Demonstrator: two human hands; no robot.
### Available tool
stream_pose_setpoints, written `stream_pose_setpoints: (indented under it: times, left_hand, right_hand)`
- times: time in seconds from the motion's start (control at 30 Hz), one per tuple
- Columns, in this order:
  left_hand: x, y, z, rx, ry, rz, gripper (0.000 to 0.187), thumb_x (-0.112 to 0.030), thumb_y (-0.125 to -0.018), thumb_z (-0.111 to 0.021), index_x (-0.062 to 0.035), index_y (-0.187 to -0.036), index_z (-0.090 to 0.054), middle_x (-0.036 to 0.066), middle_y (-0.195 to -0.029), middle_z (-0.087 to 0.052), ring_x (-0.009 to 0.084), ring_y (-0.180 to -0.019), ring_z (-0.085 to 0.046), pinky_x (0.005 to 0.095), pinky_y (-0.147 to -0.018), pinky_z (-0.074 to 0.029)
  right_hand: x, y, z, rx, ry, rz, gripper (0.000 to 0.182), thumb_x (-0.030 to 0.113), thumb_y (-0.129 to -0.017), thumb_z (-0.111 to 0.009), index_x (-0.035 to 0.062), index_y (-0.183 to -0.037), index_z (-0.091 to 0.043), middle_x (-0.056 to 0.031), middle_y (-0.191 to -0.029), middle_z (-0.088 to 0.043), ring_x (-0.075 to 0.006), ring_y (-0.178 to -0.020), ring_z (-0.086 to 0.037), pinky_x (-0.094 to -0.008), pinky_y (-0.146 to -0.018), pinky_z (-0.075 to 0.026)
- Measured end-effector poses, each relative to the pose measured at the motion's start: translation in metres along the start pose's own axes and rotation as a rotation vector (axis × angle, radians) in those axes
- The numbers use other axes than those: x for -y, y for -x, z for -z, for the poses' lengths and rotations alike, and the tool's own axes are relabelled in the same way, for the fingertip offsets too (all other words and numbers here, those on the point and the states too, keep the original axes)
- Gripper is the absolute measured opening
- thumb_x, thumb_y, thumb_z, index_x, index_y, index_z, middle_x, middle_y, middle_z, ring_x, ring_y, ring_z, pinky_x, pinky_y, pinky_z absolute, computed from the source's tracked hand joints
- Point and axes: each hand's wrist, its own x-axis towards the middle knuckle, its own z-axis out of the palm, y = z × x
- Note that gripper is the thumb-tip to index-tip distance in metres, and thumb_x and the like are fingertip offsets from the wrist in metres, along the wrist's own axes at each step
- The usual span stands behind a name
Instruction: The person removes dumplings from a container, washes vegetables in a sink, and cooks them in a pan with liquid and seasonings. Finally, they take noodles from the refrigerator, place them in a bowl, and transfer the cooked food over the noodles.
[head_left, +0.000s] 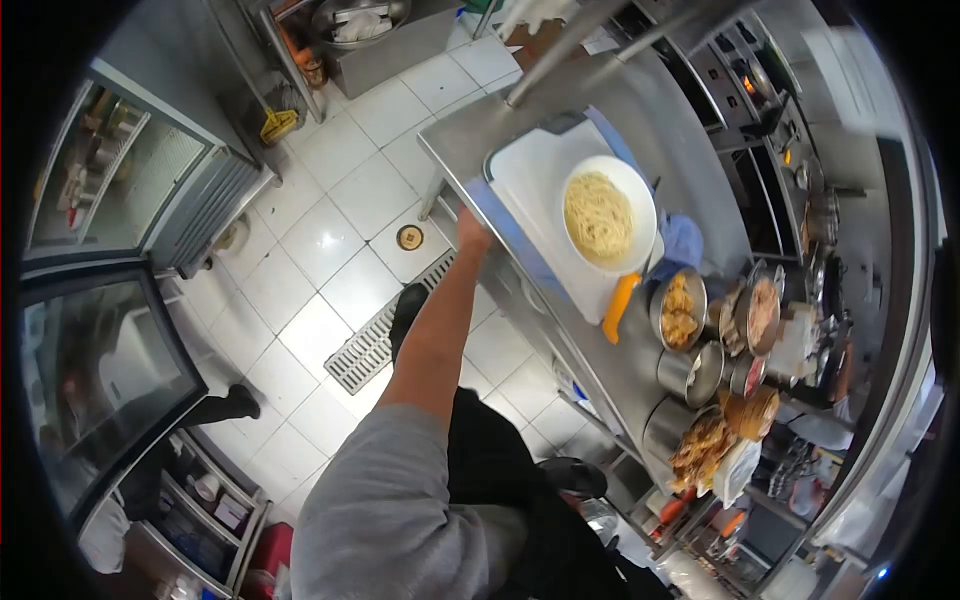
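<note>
My left hand point(472, 234) is at the edge of the steel counter point(690, 115), at the end of my outstretched arm. Its fingers are hidden from me, so I cannot make out whether they grip anything. Close by, a white cutting board point(525, 172) lies on a blue cloth point(540, 268). On the board stands a white bowl point(645, 205) holding cooked noodles point(598, 218). A knife with an orange handle point(620, 308) lies beside the bowl, its blade mostly hidden. My right hand is out of the picture.
Metal pots point(692, 372) and a pan of browned food point(679, 312) line the counter's near right. A glass fridge door point(110, 375) hangs open at left. A floor grate point(365, 355) crosses the tiles. Another person's shoe point(238, 402) shows near the fridge. Stoves point(760, 195) stand behind.
</note>
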Motion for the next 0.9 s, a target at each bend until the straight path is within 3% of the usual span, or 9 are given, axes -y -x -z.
stream_pose_setpoints:
  times: [0.07,0.23,0.33,0.37,0.43,0.5,0.63,0.7,0.9]
  left_hand:
    - [0.018,-0.021,-0.018,0.043,0.405,0.206,0.038,-0.030,-0.099,-0.045,-0.0033,-0.122,-0.059,0.015,-0.117,-0.066,0.0291,-0.102,-0.064,0.0371,-0.087,-0.051]
    - [-0.026,-0.005,-0.013,0.400,-0.137,0.155,0.041,-0.036,-0.099,-0.045,-0.0043,-0.122,-0.059,0.010,-0.116,-0.066,0.0236,-0.104,-0.061,0.0340,-0.090,-0.049]
    - [-0.029,-0.004,-0.007,0.482,-0.222,0.179,0.043,-0.038,-0.099,-0.045,-0.0046,-0.122,-0.059,0.008,-0.115,-0.065,0.0216,-0.105,-0.060,0.0328,-0.092,-0.049]
    - [-0.022,-0.006,-0.007,0.470,-0.232,0.186,0.043,-0.038,-0.099,-0.045,-0.0045,-0.122,-0.059,0.008,-0.116,-0.065,0.0216,-0.105,-0.060,0.0330,-0.092,-0.049]
    - [-0.006,-0.010,-0.007,0.452,-0.252,0.207,0.043,-0.037,-0.099,-0.045,-0.0043,-0.123,-0.059,0.008,-0.116,-0.065,0.0218,-0.105,-0.060,0.0333,-0.092,-0.049]
    - [0.003,-0.012,-0.007,0.443,-0.260,0.229,0.043,-0.037,-0.099,-0.045,-0.0041,-0.123,-0.059,0.008,-0.116,-0.065,0.0220,-0.105,-0.060,0.0335,-0.092,-0.049]
    - [0.011,-0.011,-0.005,0.454,-0.274,0.258,0.043,-0.036,-0.099,-0.044,-0.0037,-0.123,-0.058,0.009,-0.116,-0.065,0.0224,-0.105,-0.060,0.0341,-0.092,-0.049]
    - [0.011,-0.008,-0.003,0.476,-0.287,0.262,0.043,-0.036,-0.099,-0.044,-0.0035,-0.123,-0.058,0.009,-0.116,-0.064,0.0226,-0.105,-0.060,0.0344,-0.092,-0.049]
    - [0.005,0.004,-0.007,0.550,-0.317,0.220,0.042,-0.035,-0.099,-0.043,-0.0030,-0.124,-0.057,0.010,-0.117,-0.064,0.0232,-0.106,-0.060,0.0352,-0.092,-0.049]
  right_hand:
    - [0.018,-0.005,-0.002,-0.011,-0.422,-0.178,0.021,0.021,-0.092,-0.064,0.0062,-0.107,-0.066,-0.0103,-0.104,-0.067,-0.0245,-0.091,-0.066,-0.0389,-0.080,-0.052]
    - [0.046,-0.028,-0.011,-0.101,-0.924,-0.319,0.020,0.021,-0.092,-0.065,0.0068,-0.106,-0.066,-0.0090,-0.100,-0.068,-0.0221,-0.087,-0.066,-0.0370,-0.077,-0.052]
    - [0.092,-0.051,0.029,-0.283,-0.517,0.104,0.024,0.026,-0.093,-0.064,0.0050,-0.102,-0.067,-0.0095,-0.088,-0.069,-0.0198,-0.080,-0.065,-0.0340,-0.071,-0.051]
    - [0.114,-0.060,0.049,-0.308,-0.511,0.101,0.024,0.026,-0.093,-0.064,0.0050,-0.102,-0.067,-0.0095,-0.088,-0.069,-0.0198,-0.080,-0.065,-0.0340,-0.071,-0.051]
    - [0.142,-0.074,0.081,0.103,-0.692,-0.437,0.034,0.023,-0.092,-0.068,0.0052,-0.121,-0.062,-0.0089,-0.104,-0.070,-0.0163,-0.088,-0.067,-0.0274,-0.076,-0.054]
    - [0.146,-0.072,0.078,-0.116,-0.560,-0.113,0.037,0.026,-0.091,-0.068,0.0032,-0.120,-0.061,-0.0101,-0.104,-0.070,-0.0170,-0.090,-0.067,-0.0305,-0.078,-0.054]
    - [0.201,-0.071,0.124,-0.042,-0.492,-0.324,0.034,0.022,-0.091,-0.068,0.0014,-0.118,-0.062,-0.0119,-0.107,-0.070,-0.0188,-0.098,-0.067,-0.0330,-0.085,-0.054]
    - [0.210,-0.065,0.119,-0.169,-0.659,-0.268,0.020,0.020,-0.094,-0.060,0.0045,-0.104,-0.068,-0.0139,-0.099,-0.068,-0.0282,-0.096,-0.066,-0.0388,-0.081,-0.053]
    - [0.186,-0.051,0.095,-0.209,-0.755,-0.365,0.028,0.021,-0.093,-0.066,0.0057,-0.117,-0.063,-0.0100,-0.113,-0.066,-0.0241,-0.100,-0.067,-0.0349,-0.085,-0.055]
